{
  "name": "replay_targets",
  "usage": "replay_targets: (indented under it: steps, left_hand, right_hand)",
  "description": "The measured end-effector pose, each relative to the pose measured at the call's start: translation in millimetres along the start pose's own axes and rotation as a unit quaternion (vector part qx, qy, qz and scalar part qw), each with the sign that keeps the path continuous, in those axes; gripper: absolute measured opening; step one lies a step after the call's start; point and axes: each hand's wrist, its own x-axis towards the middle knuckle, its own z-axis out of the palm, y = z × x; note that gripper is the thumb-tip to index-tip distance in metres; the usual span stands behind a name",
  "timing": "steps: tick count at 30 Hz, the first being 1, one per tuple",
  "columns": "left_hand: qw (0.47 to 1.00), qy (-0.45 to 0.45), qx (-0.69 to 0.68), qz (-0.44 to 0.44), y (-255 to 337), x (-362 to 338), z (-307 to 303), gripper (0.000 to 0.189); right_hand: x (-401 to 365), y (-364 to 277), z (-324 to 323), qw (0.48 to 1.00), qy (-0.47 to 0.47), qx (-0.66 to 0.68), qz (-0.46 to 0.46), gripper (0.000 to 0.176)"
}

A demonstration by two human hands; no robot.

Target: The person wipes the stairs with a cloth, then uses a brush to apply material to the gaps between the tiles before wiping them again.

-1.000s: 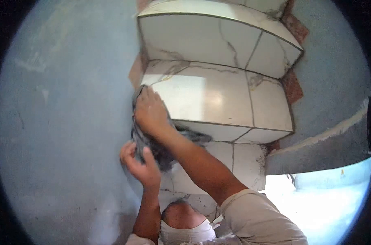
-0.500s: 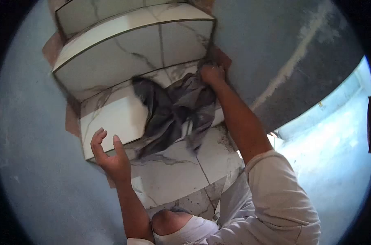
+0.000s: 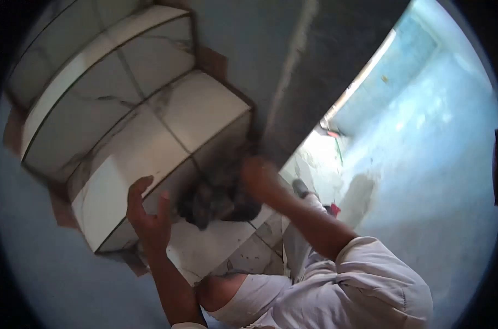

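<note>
A dark grey cloth [image 3: 213,203] hangs bunched against the front face of a marble-patterned tiled step [image 3: 199,107], its lower part at the tread below. My right hand [image 3: 261,180], smeared by motion, is closed on the cloth at the step's right end, close to the wall; the fingertips are hidden. At the left, my left hand [image 3: 148,219] is held up before the step's edge, thumb and fingers apart, with nothing in it.
Further tiled steps [image 3: 92,98] rise toward the upper left. A blue-grey wall [image 3: 243,38] borders them on the right, and another wall [image 3: 29,263] on the left. Beyond the right wall lies a brightly lit passage with a pale blue wall [image 3: 419,159].
The view has swung to the right. My right hand has brought the cloth from the top of the step down to its front face. My left hand stays raised and open.
</note>
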Motion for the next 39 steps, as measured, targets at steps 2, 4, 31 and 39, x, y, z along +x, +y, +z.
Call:
replay_targets:
  steps: [2, 4, 31, 39]
  left_hand:
    - [0.969, -0.219, -0.095, -0.056, 8.5, -6.4, 16.9, 0.043]
    - [0.952, -0.283, -0.088, -0.078, -39.2, -22.5, 30.8, 0.068]
    - [0.885, -0.260, 0.339, 0.182, 69.2, -49.9, 200.1, 0.057]
    - [0.848, -0.456, 0.270, 0.001, 78.1, -224.8, 264.8, 0.056]
  right_hand:
    - [-25.5, -20.0, 46.6, 0.942, 0.224, -0.106, -0.225, 0.019]
    - [-29.0, -60.5, -4.1, 0.974, -0.052, 0.072, -0.210, 0.022]
    - [-130.1, 367.3, 104.2, 0.571, -0.297, 0.760, -0.090, 0.033]
    - [-398.9, 527.6, 278.8, 0.677, -0.009, 0.250, 0.692, 0.045]
